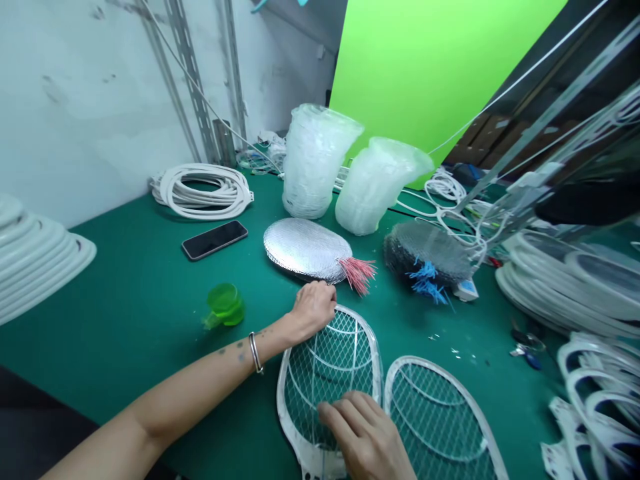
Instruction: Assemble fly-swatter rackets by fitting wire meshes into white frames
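Two white oval racket frames with mesh lie side by side on the green table: the left frame (pixel 325 360) and the right frame (pixel 440 420). My left hand (pixel 314 308), with a silver bangle on its wrist, is curled closed on the top rim of the left frame. My right hand (pixel 367 437) lies on the lower part of the same frame's mesh, fingers stretched out and pressing flat. Just beyond my left hand sits a stack of silver mesh ovals (pixel 303 248) with pink wires (pixel 358 273) sticking out.
A dark mesh stack with blue wires (pixel 427 257), two stacks of clear plastic shells (pixel 315 160), a phone (pixel 214 239), a green cup (pixel 225 305) and white frame piles left (pixel 35 257) and right (pixel 565 280) ring the table (pixel 125 313). A green screen stands behind.
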The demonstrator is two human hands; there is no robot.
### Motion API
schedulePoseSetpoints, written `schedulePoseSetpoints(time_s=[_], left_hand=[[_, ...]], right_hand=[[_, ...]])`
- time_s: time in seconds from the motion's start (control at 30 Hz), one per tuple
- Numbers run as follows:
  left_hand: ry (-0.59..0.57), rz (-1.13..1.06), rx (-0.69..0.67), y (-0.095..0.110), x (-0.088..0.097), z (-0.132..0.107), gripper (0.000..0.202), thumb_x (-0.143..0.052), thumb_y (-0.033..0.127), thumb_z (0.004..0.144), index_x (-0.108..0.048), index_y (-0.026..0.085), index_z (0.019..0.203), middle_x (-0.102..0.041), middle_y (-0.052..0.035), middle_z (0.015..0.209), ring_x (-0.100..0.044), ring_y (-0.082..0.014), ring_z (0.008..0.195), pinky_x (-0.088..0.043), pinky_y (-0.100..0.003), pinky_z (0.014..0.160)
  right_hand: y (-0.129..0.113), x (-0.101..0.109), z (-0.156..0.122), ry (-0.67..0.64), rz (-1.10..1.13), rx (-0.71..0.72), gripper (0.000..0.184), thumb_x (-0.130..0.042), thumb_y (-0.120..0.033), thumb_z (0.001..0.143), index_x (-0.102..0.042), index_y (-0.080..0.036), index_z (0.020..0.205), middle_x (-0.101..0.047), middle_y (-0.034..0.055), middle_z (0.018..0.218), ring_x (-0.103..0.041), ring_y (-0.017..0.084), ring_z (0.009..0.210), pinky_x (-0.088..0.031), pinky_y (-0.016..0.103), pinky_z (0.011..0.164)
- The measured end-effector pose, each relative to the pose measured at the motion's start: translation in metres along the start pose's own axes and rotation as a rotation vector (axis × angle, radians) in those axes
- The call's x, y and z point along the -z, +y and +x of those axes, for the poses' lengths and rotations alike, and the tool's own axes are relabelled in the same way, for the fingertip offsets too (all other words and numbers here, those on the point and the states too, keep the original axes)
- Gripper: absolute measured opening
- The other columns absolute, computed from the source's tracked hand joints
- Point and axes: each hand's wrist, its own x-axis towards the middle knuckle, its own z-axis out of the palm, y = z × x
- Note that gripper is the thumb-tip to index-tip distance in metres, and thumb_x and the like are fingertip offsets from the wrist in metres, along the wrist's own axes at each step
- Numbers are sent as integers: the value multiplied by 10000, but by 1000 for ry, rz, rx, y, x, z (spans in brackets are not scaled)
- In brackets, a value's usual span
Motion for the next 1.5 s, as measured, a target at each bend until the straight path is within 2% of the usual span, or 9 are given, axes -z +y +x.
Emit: schedulePoseSetpoints(time_s=[0.27, 0.4, 0.53, 0.63, 0.73, 0.9, 1.17, 1.33, 1.5], left_hand=[[9, 36, -18, -1, -3, -1, 163, -488, 193, 869, -650, 175, 883, -648, -78, 930, -589, -220, 931, -432, -335, 846], [5, 33, -13, 0, -2, -1, 146, -496, 187, 863, -641, 181, 877, -651, -73, 932, -590, -222, 932, -415, -352, 873], [-4, 20, -19, -1, -2, -1, 132, -500, 172, 858, -631, 191, 865, -646, -58, 920, -589, -216, 924, -410, -353, 874], [-11, 12, -31, -1, -1, -1, 128, -499, 167, 857, -623, 199, 869, -639, -49, 920, -585, -215, 923, -415, -350, 867], [-14, 7, -32, -2, 0, -1, 116, -503, 170, 859, -614, 192, 885, -636, -55, 933, -579, -222, 941, -419, -354, 870], [-61, -23, -68, -6, 3, 5, 107, -510, 135, 843, -598, 194, 859, -642, -36, 921, -587, -195, 890, -441, -297, 763], [-158, -33, -176, -11, 1, 13, 124, -522, 83, 809, -553, 203, 796, -608, -16, 863, -587, -178, 817, -415, -267, 679], [-181, -22, -229, -11, 6, 12, 164, -513, 58, 797, -568, 205, 844, -613, -25, 947, -594, -186, 886, -422, -288, 787], [-209, -37, -176, -11, 9, 13, 50, -546, 160, 830, -577, 195, 847, -645, -21, 876, -623, -182, 791, -449, -257, 675]], right_hand=[[-1, -9, 1, 10, 23, -31, 232, -380, -123, 958, -604, -179, 935, -605, 20, 712, -527, 164, 629, -408, 302, 596], [-3, -8, -4, -57, 133, -97, 187, -416, -172, 964, -599, -203, 976, -644, 26, 789, -575, 169, 689, -452, 290, 614], [16, 8, 15, -110, 408, -461, 129, -508, -331, 946, -592, -250, 999, -668, 12, 914, -619, 157, 824, -484, 255, 705], [53, 14, 51, -153, 347, -838, 174, -557, -416, 898, -587, -245, 907, -672, 0, 860, -614, 162, 763, -456, 276, 684], [97, 2, 83, -202, 276, -995, 199, -629, -416, 821, -568, -227, 817, -673, 5, 790, -605, 176, 706, -407, 282, 614], [142, -29, 93, -345, 309, -1066, 257, -736, -416, 687, -571, -220, 666, -650, -8, 644, -577, 158, 611, -350, 254, 519], [155, -37, 94, -518, 347, -1122, 286, -765, -419, 700, -590, -194, 709, -595, -47, 573, -543, 111, 533, -373, 230, 489], [146, -31, 110, -609, 308, -1145, 241, -607, -396, 896, -625, -158, 930, -645, -1, 817, -599, 113, 654, -519, 288, 626], [137, -26, 116, -585, 316, -1170, 292, -588, -367, 913, -595, -164, 1124, -630, 60, 1086, -632, 175, 880, -551, 364, 747]])
